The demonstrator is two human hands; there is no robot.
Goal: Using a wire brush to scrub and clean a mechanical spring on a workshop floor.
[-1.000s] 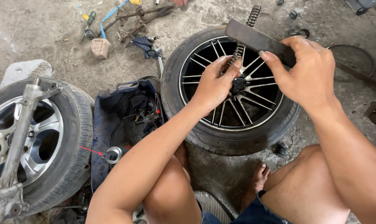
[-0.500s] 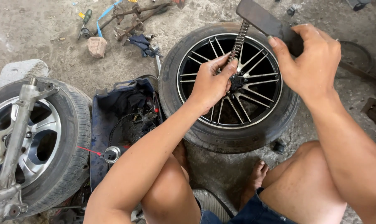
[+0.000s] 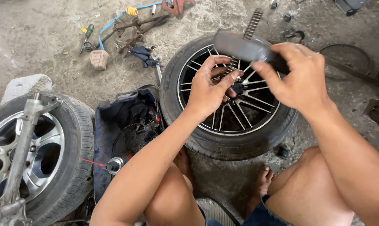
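1. Both hands work over the black wheel (image 3: 229,96) lying flat on the concrete floor (image 3: 38,46). The left hand (image 3: 210,90) is closed, fingers and thumb pinched on the lower end of a coil spring (image 3: 253,24), above the wheel's hub.
2. The right hand (image 3: 300,77) is clamped on a flat dark metal bar (image 3: 239,45), held above the far half of the wheel, tilted. The spring runs under the bar and sticks out past the wheel's far rim.
3. The bar looks stiff and fairly heavy, likely rigid steel; I judge a full grip near one end, as now, suits it. The spring looks springy and possibly greasy, so pinching at its end coils seems the surest hold.
4. Left of the wheel lies a blue bag (image 3: 122,121) with dark parts in it and a small spray can (image 3: 114,165) at its near edge.
5. Further left of the wheel lies a second wheel (image 3: 70,167) with a silver rim, and a metal steering rack (image 3: 24,134) rests across it.
6. Beyond the wheel's left side, scattered hand tools (image 3: 131,29) and a block of brick (image 3: 99,59) lie on the floor.
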